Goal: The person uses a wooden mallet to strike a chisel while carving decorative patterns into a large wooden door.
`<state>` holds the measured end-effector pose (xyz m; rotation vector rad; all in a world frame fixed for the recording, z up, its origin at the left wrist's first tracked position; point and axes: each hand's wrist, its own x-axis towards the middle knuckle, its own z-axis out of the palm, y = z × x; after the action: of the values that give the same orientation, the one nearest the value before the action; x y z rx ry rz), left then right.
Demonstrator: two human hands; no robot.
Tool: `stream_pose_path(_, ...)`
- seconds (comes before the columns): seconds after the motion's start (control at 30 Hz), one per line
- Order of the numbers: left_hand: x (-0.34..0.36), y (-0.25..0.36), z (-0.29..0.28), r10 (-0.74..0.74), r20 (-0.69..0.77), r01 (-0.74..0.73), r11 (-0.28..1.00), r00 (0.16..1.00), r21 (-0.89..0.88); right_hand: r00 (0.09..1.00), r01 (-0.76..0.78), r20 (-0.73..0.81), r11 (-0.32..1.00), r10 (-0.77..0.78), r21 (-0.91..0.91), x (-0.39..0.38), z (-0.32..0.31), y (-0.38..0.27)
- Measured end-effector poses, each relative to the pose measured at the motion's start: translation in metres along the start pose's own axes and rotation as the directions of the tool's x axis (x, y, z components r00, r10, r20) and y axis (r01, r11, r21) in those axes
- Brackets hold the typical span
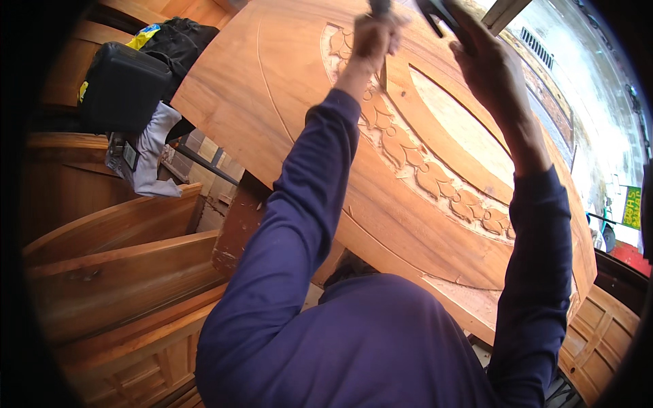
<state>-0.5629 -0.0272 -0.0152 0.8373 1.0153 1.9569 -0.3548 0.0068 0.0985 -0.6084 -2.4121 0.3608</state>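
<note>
A large wooden panel (299, 88) with a curved band of leaf carving (408, 155) lies in front of me. My left hand (373, 42) is closed around a dark handle-like tool (379, 7) over the upper end of the carving. The top edge cuts that tool off, so its kind does not show. To the right, my right hand (484, 62) is raised above the panel near its oval opening (462, 119). Its fingers are wrapped round a black, straight-edged tool (435, 15), also partly out of view.
At the left sit a black hard case (126, 85), a dark bag (183, 47) and a grey cloth (155, 146). Several curved wooden panels (129, 279) lean below them. Another panelled wooden piece (605, 333) stands at lower right. Beyond the panel is bright paved ground (578, 61).
</note>
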Motion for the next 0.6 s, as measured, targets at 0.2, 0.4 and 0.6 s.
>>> stream_pose_path(0.2, 0.003, 0.0, 0.007, -0.033, -0.048, 0.034, 0.999, 0.998, 0.024, 0.969, -0.224, -0.102, 0.974, 0.224, 0.016, -0.033, -0.025, 0.029)
stream_pose_path(0.4, -0.017, 0.011, 0.02, -0.008, -0.033, 0.008, 1.0, 0.999, 0.014, 0.958, -0.24, -0.164, 0.971, 0.234, -0.017, -0.045, -0.051, 0.033)
stream_pose_path(0.6, -0.02, 0.003, 0.022, 0.02, -0.05, -0.018, 0.999, 0.999, 0.037, 0.904, -0.145, -0.413, 0.988, 0.111, -0.053, -0.022, -0.065, 0.002)
